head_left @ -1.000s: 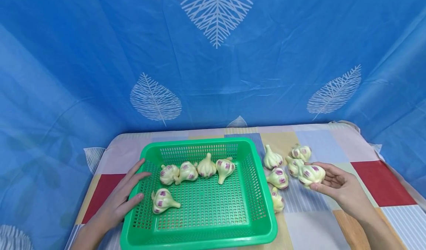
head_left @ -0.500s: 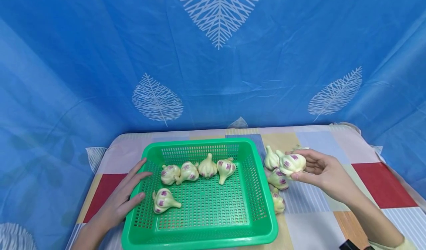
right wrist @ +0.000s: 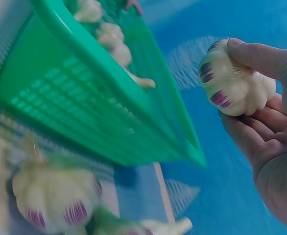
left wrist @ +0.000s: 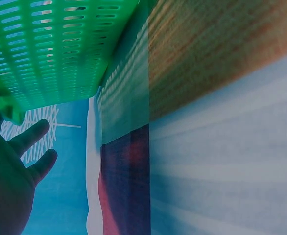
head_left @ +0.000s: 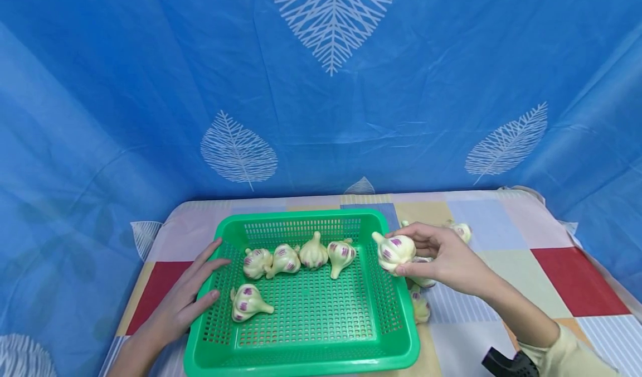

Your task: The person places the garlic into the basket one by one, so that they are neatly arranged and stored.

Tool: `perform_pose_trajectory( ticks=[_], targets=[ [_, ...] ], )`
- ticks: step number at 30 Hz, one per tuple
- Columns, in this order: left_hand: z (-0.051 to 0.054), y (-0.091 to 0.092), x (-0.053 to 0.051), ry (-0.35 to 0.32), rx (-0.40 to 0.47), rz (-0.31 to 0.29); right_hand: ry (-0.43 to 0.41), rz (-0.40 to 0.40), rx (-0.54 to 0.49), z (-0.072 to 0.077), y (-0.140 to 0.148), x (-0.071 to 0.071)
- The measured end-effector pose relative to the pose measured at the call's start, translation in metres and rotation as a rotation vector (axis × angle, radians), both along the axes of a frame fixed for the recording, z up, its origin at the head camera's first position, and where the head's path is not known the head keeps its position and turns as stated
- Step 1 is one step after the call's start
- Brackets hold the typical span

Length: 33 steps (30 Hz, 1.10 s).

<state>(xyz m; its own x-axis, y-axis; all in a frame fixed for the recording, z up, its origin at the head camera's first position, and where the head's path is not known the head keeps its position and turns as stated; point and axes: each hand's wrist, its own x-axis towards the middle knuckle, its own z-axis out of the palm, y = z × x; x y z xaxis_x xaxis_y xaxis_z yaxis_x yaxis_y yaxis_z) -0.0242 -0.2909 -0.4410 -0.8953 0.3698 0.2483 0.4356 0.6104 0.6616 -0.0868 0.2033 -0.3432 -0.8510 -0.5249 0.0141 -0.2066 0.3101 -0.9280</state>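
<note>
In the head view a green basket (head_left: 301, 360) holds several garlic bulbs, four in a back row and one garlic bulb (head_left: 247, 303) at its front left. My right hand (head_left: 441, 257) pinches a garlic bulb (head_left: 395, 252) between thumb and fingers over the basket's right rim. The right wrist view shows that held bulb (right wrist: 234, 83) in the hand (right wrist: 275, 117), above the basket (right wrist: 84, 68). My left hand (head_left: 175, 299) rests with spread, relaxed fingers at the basket's left rim; in the left wrist view the hand (left wrist: 11, 181) is beside the basket wall (left wrist: 50, 58).
Right of the basket, garlic bulbs lie on the patchwork cloth (head_left: 461, 338), among them one bulb (head_left: 420, 305) against the basket and another (head_left: 460, 231) farther back, some partly hidden by my right hand. A blue curtain (head_left: 401, 115) with white leaf prints hangs behind.
My right hand has lifted a garlic bulb from the group on the cloth and carried it left to the basket's right rim. The left hand stays in place.
</note>
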Motion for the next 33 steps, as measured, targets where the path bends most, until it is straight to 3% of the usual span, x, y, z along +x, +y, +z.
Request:
perform_pose_trajectory(
  ticks=[5,10,20,27,33],
  targets=[
    [0.0,0.0,0.0,0.001,-0.003,0.005,-0.022,0.101,0.063,-0.005,-0.031,-0.004],
    [0.001,0.001,0.001,0.005,-0.014,0.015,-0.041,0.197,0.059,-0.006,-0.06,-0.011],
    [0.0,0.001,0.001,0.001,-0.009,0.021,0.033,0.451,0.16,-0.007,-0.112,-0.025],
    [0.001,0.0,0.002,-0.007,0.019,0.013,0.224,0.638,0.386,-0.018,-0.154,-0.033],
    [0.001,0.001,0.001,0.001,-0.004,0.019,0.373,0.765,0.553,-0.032,-0.185,-0.028]
  ],
)
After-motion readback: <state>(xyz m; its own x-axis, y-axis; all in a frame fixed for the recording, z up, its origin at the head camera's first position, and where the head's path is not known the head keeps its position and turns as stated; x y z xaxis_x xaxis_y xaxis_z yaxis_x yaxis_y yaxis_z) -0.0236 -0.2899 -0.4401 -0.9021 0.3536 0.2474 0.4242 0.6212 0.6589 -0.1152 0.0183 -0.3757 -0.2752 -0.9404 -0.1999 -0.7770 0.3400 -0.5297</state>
